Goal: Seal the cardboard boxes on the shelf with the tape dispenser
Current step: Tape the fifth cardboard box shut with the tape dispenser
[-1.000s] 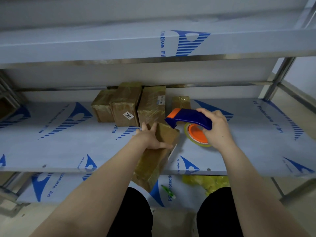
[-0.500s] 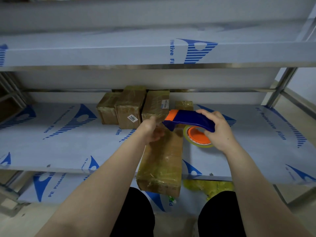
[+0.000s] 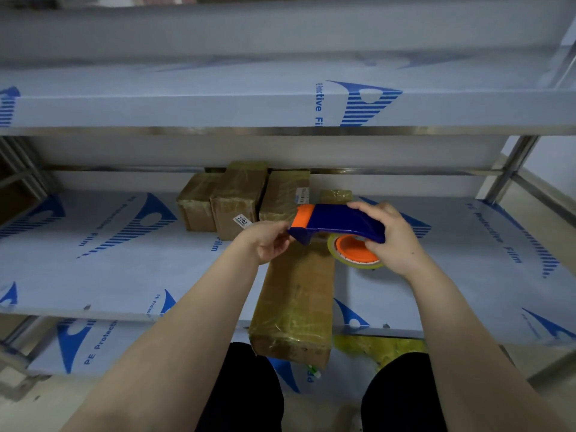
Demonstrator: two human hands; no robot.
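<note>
A long cardboard box (image 3: 296,307), wrapped in yellowish tape, lies lengthwise on the middle shelf (image 3: 109,275), with its near end past the front edge. My right hand (image 3: 392,241) grips the handle of the blue and orange tape dispenser (image 3: 339,222) above the box's far end; the tape roll (image 3: 355,252) hangs below it. My left hand (image 3: 268,241) has its fingers curled at the dispenser's front tip and seems to pinch the tape end there; the clear tape itself is hard to see. Several more taped boxes (image 3: 240,198) stand at the back of the shelf.
An upper shelf (image 3: 218,110) covered in blue protective film runs overhead. A lower shelf (image 3: 93,347) holds yellow wrapping (image 3: 374,347) on the right. Steel uprights (image 3: 511,169) stand at the right rear. My legs are at the bottom.
The box was turned from slanted to lengthwise. My left hand let go of its far end and moved right to the dispenser's front tip. The right hand stayed about where it was.
</note>
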